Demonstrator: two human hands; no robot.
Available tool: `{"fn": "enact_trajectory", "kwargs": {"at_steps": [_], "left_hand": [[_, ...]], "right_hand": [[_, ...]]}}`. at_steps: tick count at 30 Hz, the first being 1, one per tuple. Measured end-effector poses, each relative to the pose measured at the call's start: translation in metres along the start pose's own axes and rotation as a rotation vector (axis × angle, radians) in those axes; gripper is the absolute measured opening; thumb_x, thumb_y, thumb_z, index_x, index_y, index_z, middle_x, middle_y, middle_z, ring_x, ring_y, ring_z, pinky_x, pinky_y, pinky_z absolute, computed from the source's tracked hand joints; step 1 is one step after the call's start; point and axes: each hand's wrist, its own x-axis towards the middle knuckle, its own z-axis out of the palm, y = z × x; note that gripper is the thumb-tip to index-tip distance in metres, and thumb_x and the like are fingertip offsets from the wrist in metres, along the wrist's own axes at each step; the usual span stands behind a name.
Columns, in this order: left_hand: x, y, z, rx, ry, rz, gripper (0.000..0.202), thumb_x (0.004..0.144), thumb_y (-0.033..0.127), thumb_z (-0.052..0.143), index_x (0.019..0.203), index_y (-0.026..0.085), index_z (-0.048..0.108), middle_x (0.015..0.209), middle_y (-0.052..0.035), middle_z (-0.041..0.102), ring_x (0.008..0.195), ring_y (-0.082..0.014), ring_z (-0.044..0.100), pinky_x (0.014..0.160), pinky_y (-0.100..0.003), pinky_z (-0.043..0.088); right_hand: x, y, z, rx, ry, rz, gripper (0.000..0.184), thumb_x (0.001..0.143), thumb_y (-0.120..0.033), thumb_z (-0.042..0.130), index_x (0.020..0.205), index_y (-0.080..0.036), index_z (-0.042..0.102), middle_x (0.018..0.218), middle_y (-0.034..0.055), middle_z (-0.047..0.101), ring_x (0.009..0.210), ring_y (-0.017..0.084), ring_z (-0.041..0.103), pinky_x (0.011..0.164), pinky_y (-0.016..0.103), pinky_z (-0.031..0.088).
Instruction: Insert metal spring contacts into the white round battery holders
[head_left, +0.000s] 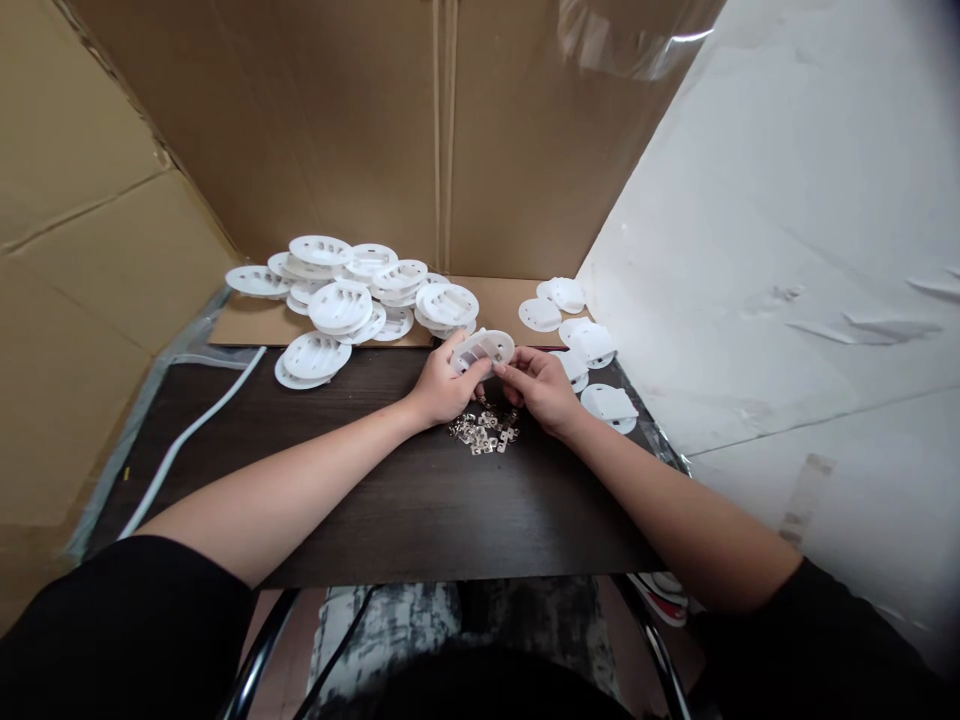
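My left hand (442, 385) grips a white round plastic disc (487, 348), tilted, just above the dark wooden table (360, 500). My right hand (538, 388) is closed beside it, fingertips pinched at the disc's lower edge; whether a small part sits between them I cannot make out. Directly below both hands lies a small heap of shiny metal clips (484, 432) on the table.
A pile of white discs (352, 295) lies at the back left, partly on a cardboard sheet (247, 325). More white pieces (592, 345) are scattered at the back right. Cardboard walls (337, 120) enclose the back and left; a white wall (787, 250) stands on the right. A white cable (187, 435) crosses the left side.
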Motion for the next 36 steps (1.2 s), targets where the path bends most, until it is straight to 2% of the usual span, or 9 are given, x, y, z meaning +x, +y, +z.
{"fn": "enact_trajectory", "kwargs": {"at_steps": [6,9,12,15,18,20,26,30,36], "left_hand": [[0.002,0.000,0.000,-0.055,0.005,-0.046,0.031,0.090,0.040,0.079,0.104,0.021,0.059,0.064,0.0018,0.063,0.048,-0.0139,0.060,0.045,-0.027,0.049],[0.005,0.001,0.000,-0.084,0.038,-0.082,0.031,0.088,0.038,0.079,0.105,0.019,0.061,0.063,0.0018,0.064,0.047,-0.0136,0.059,0.044,-0.027,0.048],[0.008,0.000,-0.001,-0.096,0.085,-0.120,0.032,0.088,0.037,0.079,0.107,0.019,0.061,0.059,0.0030,0.062,0.045,-0.0130,0.057,0.043,-0.026,0.048],[0.009,-0.002,-0.002,-0.108,0.102,-0.148,0.035,0.087,0.036,0.079,0.112,0.018,0.062,0.056,0.0034,0.061,0.044,-0.0137,0.057,0.043,-0.025,0.047],[0.010,-0.004,-0.003,-0.126,0.106,-0.163,0.034,0.087,0.036,0.078,0.111,0.018,0.063,0.056,0.0025,0.062,0.045,-0.0155,0.059,0.043,-0.027,0.048],[0.011,-0.005,-0.003,-0.139,0.117,-0.171,0.032,0.087,0.037,0.078,0.108,0.018,0.063,0.058,0.0016,0.064,0.046,-0.0165,0.061,0.043,-0.027,0.047],[0.013,-0.006,-0.002,-0.118,0.130,-0.185,0.028,0.089,0.036,0.076,0.106,0.021,0.060,0.055,0.0028,0.062,0.044,-0.0160,0.059,0.042,-0.026,0.044],[0.013,-0.006,-0.001,-0.084,0.137,-0.184,0.029,0.089,0.035,0.076,0.110,0.021,0.062,0.057,0.0024,0.062,0.044,-0.0159,0.059,0.042,-0.026,0.044],[0.013,-0.009,-0.001,-0.068,0.131,-0.171,0.027,0.088,0.031,0.075,0.110,0.020,0.061,0.064,0.0014,0.064,0.047,-0.0148,0.060,0.041,-0.025,0.043]], "right_hand": [[0.002,0.002,-0.002,-0.053,-0.020,0.001,0.049,0.084,-0.065,0.086,0.085,-0.022,0.064,0.055,-0.0067,0.054,0.047,0.010,0.043,0.047,0.026,0.030],[0.003,0.003,-0.002,-0.097,-0.034,0.013,0.045,0.088,-0.063,0.082,0.091,-0.021,0.066,0.061,-0.0053,0.058,0.049,0.010,0.044,0.048,0.026,0.031],[0.006,0.003,-0.005,-0.157,-0.031,0.034,0.040,0.087,-0.054,0.083,0.102,-0.020,0.068,0.077,-0.0012,0.066,0.055,0.011,0.049,0.049,0.026,0.036],[0.008,0.002,-0.011,-0.248,-0.057,0.065,0.030,0.083,-0.042,0.084,0.094,-0.021,0.066,0.076,-0.0006,0.066,0.058,0.012,0.050,0.051,0.026,0.036],[0.008,-0.004,-0.020,-0.372,-0.201,0.077,0.026,0.083,-0.034,0.083,0.076,-0.022,0.060,0.064,-0.0027,0.057,0.058,0.012,0.044,0.052,0.026,0.031],[0.004,-0.011,-0.023,-0.448,-0.321,0.044,0.026,0.084,-0.030,0.081,0.073,-0.022,0.059,0.064,-0.0030,0.056,0.059,0.012,0.044,0.053,0.027,0.031],[-0.007,-0.033,-0.019,-0.653,-0.522,-0.242,0.015,0.086,-0.020,0.075,0.073,-0.022,0.068,0.070,-0.0024,0.062,0.063,0.013,0.047,0.060,0.030,0.037],[-0.011,-0.041,-0.015,-0.657,-0.638,-0.282,0.013,0.089,-0.018,0.070,0.078,-0.023,0.076,0.077,-0.0007,0.072,0.064,0.014,0.055,0.063,0.031,0.044],[-0.013,-0.040,-0.015,-0.725,-0.717,-0.339,0.009,0.082,-0.015,0.079,0.086,-0.023,0.082,0.082,0.0009,0.073,0.068,0.016,0.061,0.063,0.030,0.045]]}}
